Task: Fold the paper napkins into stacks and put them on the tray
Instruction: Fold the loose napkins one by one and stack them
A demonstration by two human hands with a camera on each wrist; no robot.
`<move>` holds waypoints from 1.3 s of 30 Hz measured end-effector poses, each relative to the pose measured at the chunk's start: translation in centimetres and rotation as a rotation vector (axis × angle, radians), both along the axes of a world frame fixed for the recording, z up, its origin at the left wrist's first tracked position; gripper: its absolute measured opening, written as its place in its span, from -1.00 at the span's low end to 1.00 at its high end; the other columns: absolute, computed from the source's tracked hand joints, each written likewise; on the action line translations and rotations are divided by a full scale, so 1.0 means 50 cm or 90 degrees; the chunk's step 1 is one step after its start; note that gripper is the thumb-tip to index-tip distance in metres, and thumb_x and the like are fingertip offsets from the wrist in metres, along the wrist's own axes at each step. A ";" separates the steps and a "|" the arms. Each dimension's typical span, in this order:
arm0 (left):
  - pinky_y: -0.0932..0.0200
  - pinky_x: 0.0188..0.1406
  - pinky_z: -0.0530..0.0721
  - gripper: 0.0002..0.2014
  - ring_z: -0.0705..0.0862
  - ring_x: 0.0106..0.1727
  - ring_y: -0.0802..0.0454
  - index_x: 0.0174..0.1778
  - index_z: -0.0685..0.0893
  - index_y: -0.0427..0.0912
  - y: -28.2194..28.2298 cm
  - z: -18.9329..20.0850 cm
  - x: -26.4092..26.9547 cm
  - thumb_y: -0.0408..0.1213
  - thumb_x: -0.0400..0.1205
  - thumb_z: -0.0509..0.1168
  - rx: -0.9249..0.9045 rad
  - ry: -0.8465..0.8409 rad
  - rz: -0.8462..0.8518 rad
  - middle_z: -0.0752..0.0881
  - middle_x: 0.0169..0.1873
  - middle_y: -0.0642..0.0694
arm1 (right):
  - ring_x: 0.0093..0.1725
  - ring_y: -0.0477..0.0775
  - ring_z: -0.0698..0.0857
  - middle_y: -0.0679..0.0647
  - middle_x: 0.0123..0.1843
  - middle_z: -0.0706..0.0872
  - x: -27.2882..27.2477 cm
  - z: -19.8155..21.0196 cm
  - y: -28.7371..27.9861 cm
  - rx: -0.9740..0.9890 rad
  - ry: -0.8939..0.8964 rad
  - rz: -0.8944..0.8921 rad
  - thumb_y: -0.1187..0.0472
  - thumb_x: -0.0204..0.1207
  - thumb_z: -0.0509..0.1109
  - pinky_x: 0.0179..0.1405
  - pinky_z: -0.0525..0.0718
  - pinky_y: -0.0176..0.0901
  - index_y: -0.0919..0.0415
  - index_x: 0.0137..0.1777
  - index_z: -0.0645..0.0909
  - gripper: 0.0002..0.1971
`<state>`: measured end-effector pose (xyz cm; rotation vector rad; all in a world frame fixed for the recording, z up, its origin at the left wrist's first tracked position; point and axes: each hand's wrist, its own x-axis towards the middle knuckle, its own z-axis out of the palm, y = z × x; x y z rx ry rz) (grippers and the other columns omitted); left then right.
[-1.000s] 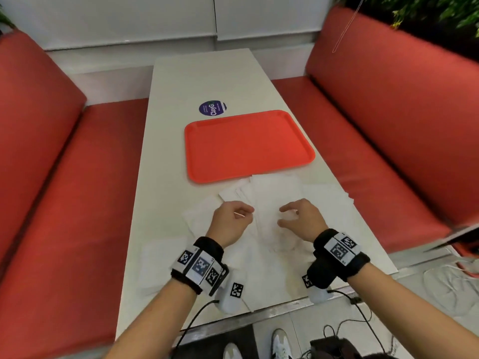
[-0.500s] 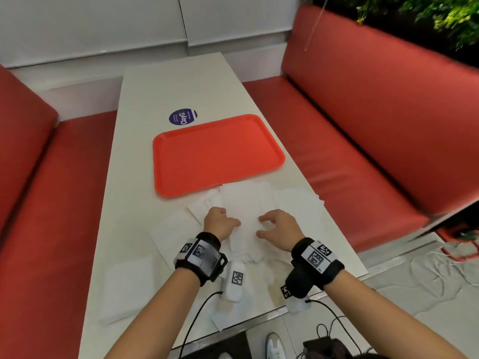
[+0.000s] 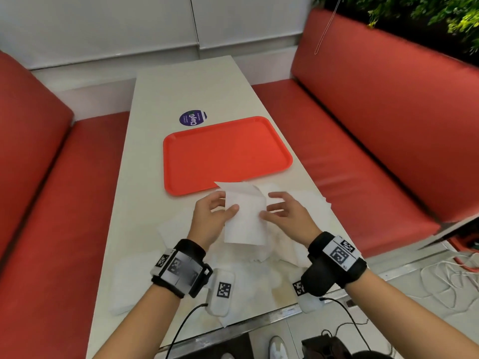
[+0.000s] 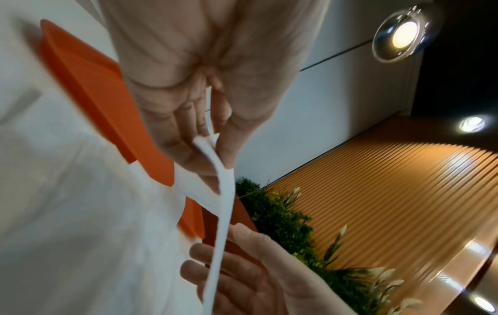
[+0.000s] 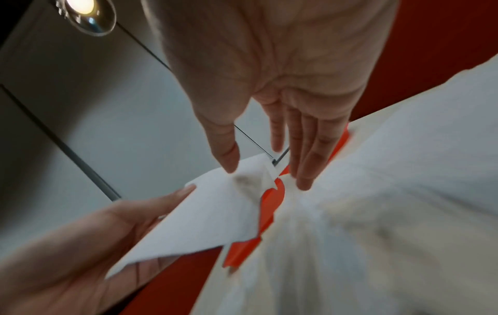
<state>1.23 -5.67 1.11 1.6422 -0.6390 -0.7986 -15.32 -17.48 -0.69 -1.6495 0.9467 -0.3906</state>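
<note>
Just short of the tray point(image 3: 228, 151), napkin point(image 3: 245, 218) now lifted, pinched by left hand point(image 3: 210, 218), right hand point(image 3: 287, 216) fingers loose alongside.

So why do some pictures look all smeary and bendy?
Right wrist view: the loose napkins smear from motion blur. Left wrist view: a ceiling lamp glares, and the napkins at left blur. Head view: sharp, but the wide lens bends the table edges and red benches.

One white paper napkin point(image 3: 245, 218), partly folded with its far corner curled over, is raised above the loose white napkins point(image 3: 248, 270) strewn flat on the near table end, while the orange tray point(image 3: 225, 154) lies flat just beyond them.
</note>
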 end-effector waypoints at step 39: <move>0.13 -0.18 0.77 -0.79 0.81 -0.12 -0.11 -0.02 0.78 -0.43 0.201 0.071 0.042 -0.31 0.65 0.37 -0.088 0.064 0.051 0.84 -0.11 -0.31 | -0.09 0.20 0.77 0.45 -0.01 0.80 0.094 0.078 0.151 0.123 -0.203 0.077 0.21 0.54 0.50 -0.05 0.70 0.05 0.48 0.02 0.75 -0.73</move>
